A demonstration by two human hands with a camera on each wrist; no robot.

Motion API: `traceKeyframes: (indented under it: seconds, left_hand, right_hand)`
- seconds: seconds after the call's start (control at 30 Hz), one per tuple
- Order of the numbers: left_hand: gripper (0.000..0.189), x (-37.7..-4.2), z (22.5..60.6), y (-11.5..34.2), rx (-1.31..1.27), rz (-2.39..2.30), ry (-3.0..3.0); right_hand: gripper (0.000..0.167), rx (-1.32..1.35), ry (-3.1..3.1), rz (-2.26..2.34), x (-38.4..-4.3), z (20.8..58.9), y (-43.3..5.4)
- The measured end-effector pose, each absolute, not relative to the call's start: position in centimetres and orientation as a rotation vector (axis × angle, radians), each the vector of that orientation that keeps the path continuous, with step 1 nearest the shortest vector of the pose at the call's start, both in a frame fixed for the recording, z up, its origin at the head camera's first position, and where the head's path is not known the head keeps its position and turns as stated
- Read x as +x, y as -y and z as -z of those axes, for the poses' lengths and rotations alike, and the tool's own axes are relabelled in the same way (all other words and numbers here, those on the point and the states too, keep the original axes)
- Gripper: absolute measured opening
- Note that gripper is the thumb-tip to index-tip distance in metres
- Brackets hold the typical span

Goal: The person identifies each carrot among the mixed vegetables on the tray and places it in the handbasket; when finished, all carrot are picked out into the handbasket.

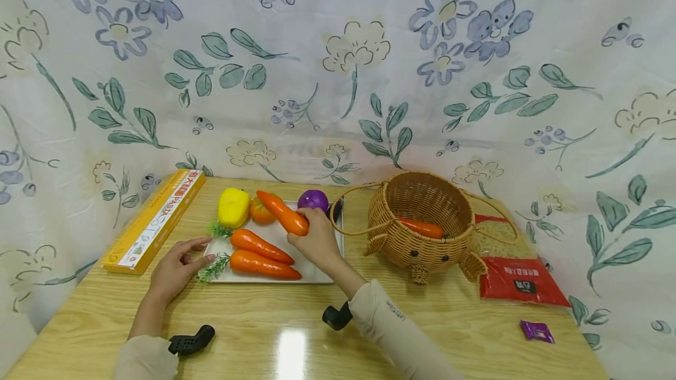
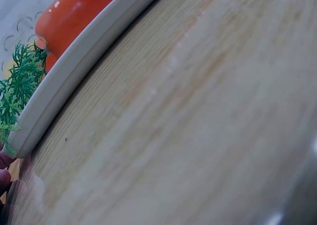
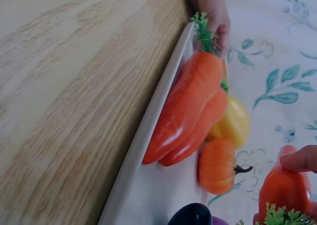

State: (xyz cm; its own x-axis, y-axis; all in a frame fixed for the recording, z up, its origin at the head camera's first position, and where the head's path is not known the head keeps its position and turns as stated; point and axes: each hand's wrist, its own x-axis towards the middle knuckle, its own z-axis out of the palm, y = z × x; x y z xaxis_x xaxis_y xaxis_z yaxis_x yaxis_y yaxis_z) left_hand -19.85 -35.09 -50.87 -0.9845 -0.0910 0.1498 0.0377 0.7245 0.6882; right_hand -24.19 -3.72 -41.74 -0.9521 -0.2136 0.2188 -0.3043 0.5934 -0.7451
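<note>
My right hand (image 1: pixel 317 236) grips an orange carrot (image 1: pixel 282 214) by its thick end, above a white tray (image 3: pixel 148 195). The carrot's narrow tip points to the far left, and its green leafy top shows in the right wrist view. Two more carrots (image 1: pixel 262 265) with green tops lie side by side on the tray. At the tray's left edge, my left hand (image 1: pixel 176 265) rests with loosely bent fingers, thumb beside the leafy tops. Behind the carrots are a yellow vegetable (image 1: pixel 233 207), a small pumpkin (image 3: pixel 217 165), a purple round vegetable (image 1: pixel 313 199) and a dark eggplant (image 3: pixel 190 215).
Right of the tray stands a wicker basket (image 1: pixel 388 251) with two loop handles and a carrot (image 1: pixel 421 227) inside. A red pasta bag (image 1: pixel 520 280) and a small purple packet (image 1: pixel 537 331) lie further right. A yellow pasta box (image 1: pixel 155 221) lies at left.
</note>
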Motion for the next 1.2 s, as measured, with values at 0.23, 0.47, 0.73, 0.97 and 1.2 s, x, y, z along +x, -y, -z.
traceKeyframes:
  seconds: [0.23, 0.47, 0.73, 0.97, 1.2]
  left_hand:
    - [0.049, -19.9, 50.7, 34.8, 0.047, 1.107, 2.760]
    - [0.050, -20.0, 50.8, 34.7, 0.045, 1.108, 2.764]
    - [0.050, -20.0, 50.8, 34.7, 0.043, 1.103, 2.771]
    - [0.049, -19.8, 51.1, 35.0, 0.028, 1.085, 2.760]
    - [0.049, -19.8, 51.2, 35.0, 0.017, 1.091, 2.761]
  right_hand:
    - [0.050, 0.553, 2.695, -1.271, -23.7, 41.1, 1.8]
    - [0.049, 0.668, 2.701, -1.332, -23.2, 40.1, -0.5]
    - [0.046, 0.822, 2.708, -1.388, -23.2, 38.1, -2.9]
    - [0.049, 0.874, 2.702, -1.388, -23.6, 36.6, -5.2]
    - [0.048, 0.868, 2.660, -1.315, -24.1, 35.8, -7.9]
